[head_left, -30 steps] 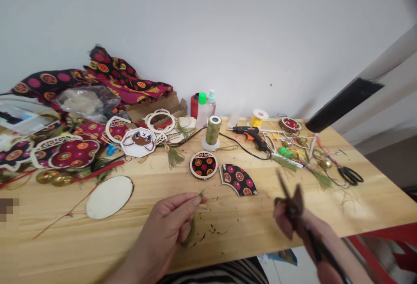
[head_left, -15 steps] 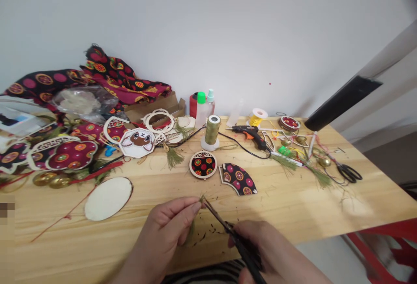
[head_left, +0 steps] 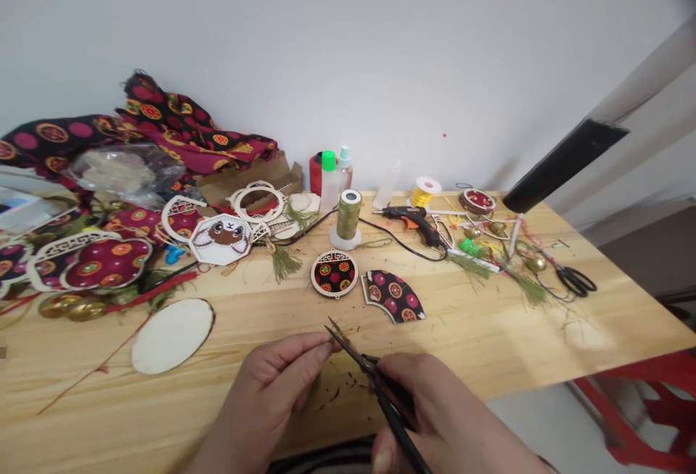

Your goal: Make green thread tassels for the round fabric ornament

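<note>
Low in the head view, my left hand (head_left: 283,376) pinches a small bundle of olive-green thread (head_left: 314,387), mostly hidden by the fingers; it looks like a tassel. My right hand (head_left: 435,401) grips black-handled scissors (head_left: 352,352). Their blades are slightly parted and cross right at my left fingertips. Just beyond my hands lie a round wooden-framed ornament (head_left: 334,276) with patterned fabric and a fan-shaped fabric piece (head_left: 395,296). Dark scraps are scattered on the wood beneath the blades.
Behind stand an olive thread spool (head_left: 349,217), a green-capped bottle (head_left: 328,180) and a glue gun (head_left: 410,218) with its cord. Wooden ornaments crowd the left, near a pale oval disc (head_left: 172,336). Other scissors (head_left: 576,280) lie at right on the table (head_left: 489,343).
The scissor blades have opened a little and shifted left, over my left fingertips. My left hand keeps its pinch. The whole view has shifted slightly.
</note>
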The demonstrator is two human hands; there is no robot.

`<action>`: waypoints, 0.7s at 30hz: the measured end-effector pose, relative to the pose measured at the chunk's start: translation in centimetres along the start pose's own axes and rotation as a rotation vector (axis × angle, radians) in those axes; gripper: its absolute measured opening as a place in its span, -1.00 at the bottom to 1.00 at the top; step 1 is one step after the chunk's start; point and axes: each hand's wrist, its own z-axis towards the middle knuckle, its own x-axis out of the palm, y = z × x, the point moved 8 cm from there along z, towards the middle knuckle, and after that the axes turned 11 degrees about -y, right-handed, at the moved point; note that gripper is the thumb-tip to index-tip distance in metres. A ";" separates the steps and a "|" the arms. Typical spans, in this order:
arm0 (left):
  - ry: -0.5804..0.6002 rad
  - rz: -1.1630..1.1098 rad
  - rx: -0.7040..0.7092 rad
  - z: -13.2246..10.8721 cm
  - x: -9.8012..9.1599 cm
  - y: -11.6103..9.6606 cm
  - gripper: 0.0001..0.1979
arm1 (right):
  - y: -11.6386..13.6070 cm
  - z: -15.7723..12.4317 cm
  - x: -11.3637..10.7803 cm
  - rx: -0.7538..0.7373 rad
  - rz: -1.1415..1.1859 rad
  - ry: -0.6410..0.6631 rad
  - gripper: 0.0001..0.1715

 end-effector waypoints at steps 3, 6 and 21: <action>0.001 -0.012 0.000 -0.1 0.2 -0.5 -0.73 | -0.2 0.0 -0.1 0.013 0.034 -0.010 -0.77; 0.009 -0.017 -0.003 -0.1 0.4 -0.8 -0.78 | -0.3 0.1 -0.2 0.030 0.083 0.001 -0.78; 0.087 0.020 -0.001 -0.6 0.9 -1.2 -0.80 | 0.5 0.3 0.4 0.073 0.277 0.047 -0.88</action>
